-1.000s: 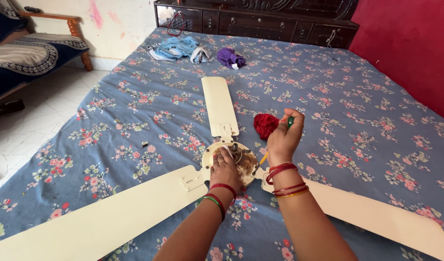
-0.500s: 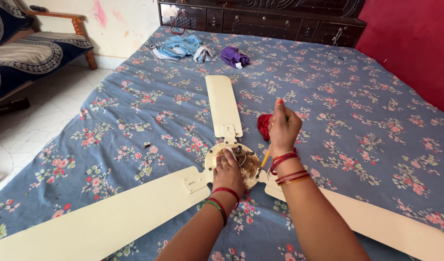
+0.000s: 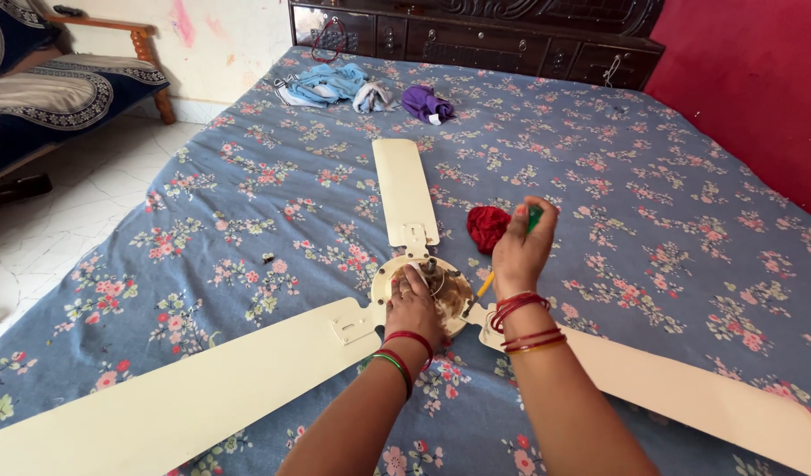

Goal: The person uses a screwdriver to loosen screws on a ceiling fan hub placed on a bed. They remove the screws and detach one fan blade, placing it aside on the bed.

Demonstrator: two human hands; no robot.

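Head view: left hand (image 3: 414, 304) pressed flat, steadying fan hub (image 3: 441, 286); right hand (image 3: 520, 251) clenched on screwdriver (image 3: 502, 260), tip apparently angled into hub.

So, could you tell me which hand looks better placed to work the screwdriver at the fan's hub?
Probably the right hand: it already grips the screwdriver, whose tip angles down towards the fan hub. The left hand lies flat on that hub.

Fan (image 3: 423, 286) flat on the bed (image 3: 652, 176), left hand (image 3: 414, 304) on its middle. Right hand (image 3: 522, 251) just right of that, cloth ball (image 3: 486, 227) behind. Clothes (image 3: 361, 88) far behind, couch (image 3: 44, 88) left.
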